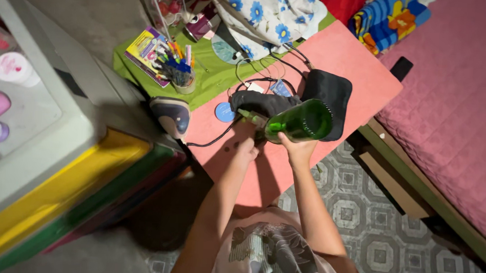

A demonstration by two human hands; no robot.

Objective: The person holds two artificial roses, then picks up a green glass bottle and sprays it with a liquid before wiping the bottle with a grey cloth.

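My right hand (298,149) grips a green glass bottle (301,121), held on its side above a pink table (360,76), neck pointing left. My left hand (246,150) is at the bottle's neck end, fingers curled near the mouth; whether it holds anything there is hidden. Just behind the bottle lie a black pouch (328,94) and a dark hair dryer (258,103) with a black cable (215,138).
A green cloth (213,75) holds a cup of pens (181,76), a notebook (143,53) and a round blue tin (223,111). An iron (171,115) sits at the table's left. A pink bed (457,107) lies right, a grey cabinet (51,139) left, patterned floor tiles (380,235) below.
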